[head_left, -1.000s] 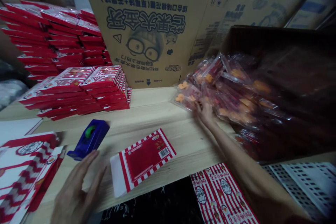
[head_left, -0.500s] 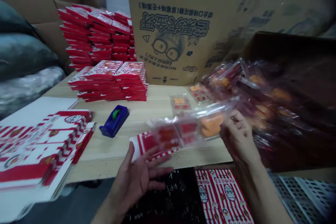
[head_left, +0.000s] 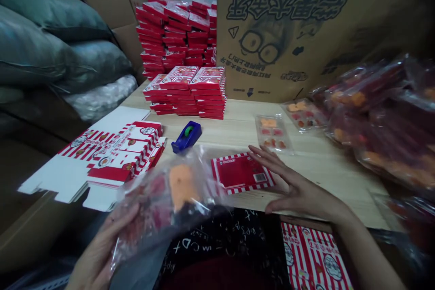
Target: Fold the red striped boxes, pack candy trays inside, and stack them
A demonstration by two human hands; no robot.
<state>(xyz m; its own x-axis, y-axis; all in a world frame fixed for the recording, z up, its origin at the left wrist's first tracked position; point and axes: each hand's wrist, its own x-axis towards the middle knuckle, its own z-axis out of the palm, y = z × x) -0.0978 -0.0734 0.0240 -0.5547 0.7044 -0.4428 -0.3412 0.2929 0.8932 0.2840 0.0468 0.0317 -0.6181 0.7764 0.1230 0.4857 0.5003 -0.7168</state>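
Note:
My left hand [head_left: 102, 240] grips one end of a clear plastic candy pack [head_left: 181, 183], which slants up over the table's front edge with an orange piece and red pieces inside. My right hand [head_left: 292, 186] has its fingers apart and holds nothing. Its fingertips are at the right end of a flat red box [head_left: 239, 172] with striped edges and a barcode; whether they touch it I cannot tell. Two more candy packs, one nearer [head_left: 273, 133] and one farther back [head_left: 304, 114], lie on the wooden table beyond that hand.
Flattened striped cartons [head_left: 125, 149] lie at the left, beside a blue tape dispenser [head_left: 187, 137]. Red boxes are stacked low [head_left: 190, 90] and higher behind [head_left: 176, 36]. A large cardboard box [head_left: 272, 68] stands at the back. Candy packs are heaped [head_left: 374, 113] at the right.
The candy pack has passed from my right hand to my left and moved left toward me. My right hand has let go and come over to the flat red box. The view has turned left.

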